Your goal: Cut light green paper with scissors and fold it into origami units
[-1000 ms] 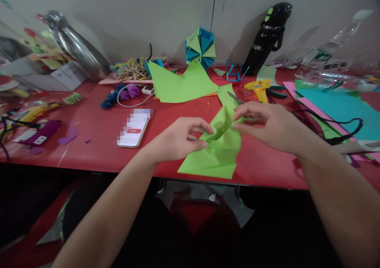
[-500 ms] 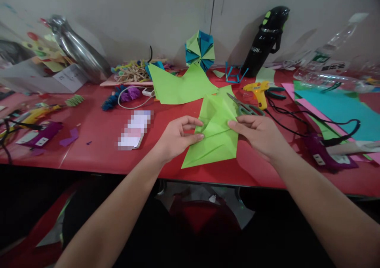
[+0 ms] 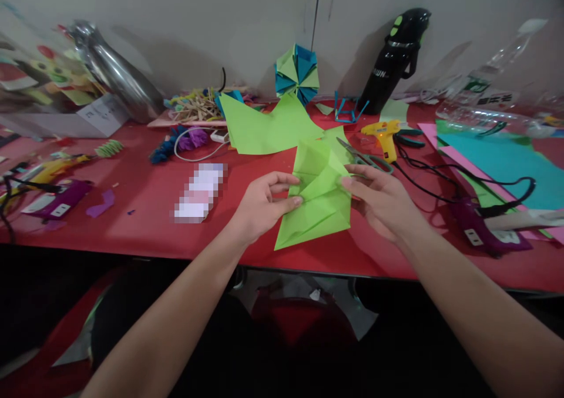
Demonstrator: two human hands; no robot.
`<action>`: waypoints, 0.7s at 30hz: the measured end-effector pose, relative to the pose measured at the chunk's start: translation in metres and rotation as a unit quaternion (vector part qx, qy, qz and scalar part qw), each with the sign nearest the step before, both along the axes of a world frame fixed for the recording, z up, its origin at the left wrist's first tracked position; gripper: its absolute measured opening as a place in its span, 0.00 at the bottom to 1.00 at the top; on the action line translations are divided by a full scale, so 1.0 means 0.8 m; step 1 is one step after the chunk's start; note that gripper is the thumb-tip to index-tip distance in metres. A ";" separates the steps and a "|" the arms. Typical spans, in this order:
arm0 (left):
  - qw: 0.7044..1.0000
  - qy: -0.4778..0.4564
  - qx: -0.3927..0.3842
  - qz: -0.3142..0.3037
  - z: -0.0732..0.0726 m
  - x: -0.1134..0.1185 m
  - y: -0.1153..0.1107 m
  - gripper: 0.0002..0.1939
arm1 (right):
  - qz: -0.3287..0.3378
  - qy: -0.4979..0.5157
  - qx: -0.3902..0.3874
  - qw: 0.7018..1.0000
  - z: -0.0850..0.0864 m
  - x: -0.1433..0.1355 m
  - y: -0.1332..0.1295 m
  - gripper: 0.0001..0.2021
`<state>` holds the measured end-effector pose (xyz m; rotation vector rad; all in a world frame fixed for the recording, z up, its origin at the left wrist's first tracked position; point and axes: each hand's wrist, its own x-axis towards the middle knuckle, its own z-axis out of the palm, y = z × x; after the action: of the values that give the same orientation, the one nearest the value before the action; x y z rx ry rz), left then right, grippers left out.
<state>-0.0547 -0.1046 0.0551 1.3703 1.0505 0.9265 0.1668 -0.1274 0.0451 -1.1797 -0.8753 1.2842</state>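
Observation:
A creased sheet of green paper (image 3: 315, 210) is held between both hands above the red table's front edge. My left hand (image 3: 267, 201) pinches its left side between thumb and fingers. On the right side, my right hand (image 3: 374, 195) grips the paper, thumb in front and some fingers behind it. Folds cross the sheet and its middle bulges up. Behind it lie larger green sheets (image 3: 268, 127). Grey-handled scissors (image 3: 368, 158) rest just beyond my right hand. A phone (image 3: 200, 192) with a blurred screen lies left of my left hand.
A yellow glue gun (image 3: 382, 136), black cables and a purple power strip (image 3: 489, 227) lie at the right. Coloured sheets (image 3: 515, 166) sit beyond them. Along the wall stand a black bottle (image 3: 390, 69), a blue-green paper ball (image 3: 297, 74) and a steel jug (image 3: 117, 72).
The paper's lower left corner has shifted slightly right and its folds bulge more. My right fingers have spread a little and moved around the right edge. My left hand has barely moved.

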 end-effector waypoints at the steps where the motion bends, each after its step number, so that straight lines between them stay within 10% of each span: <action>1: 1.000 0.003 0.005 0.001 -0.001 0.000 0.000 0.18 | 0.013 0.002 0.005 1.000 0.000 -0.004 -0.002 0.22; 21: 0.998 0.027 0.046 -0.043 -0.010 0.011 -0.009 0.17 | -0.002 0.014 -0.028 0.999 -0.012 -0.036 -0.018 0.28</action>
<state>-0.0458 -0.1121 0.0472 1.5119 0.9915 0.8873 0.1384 -0.1419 0.0357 -1.2045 -0.8199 1.3271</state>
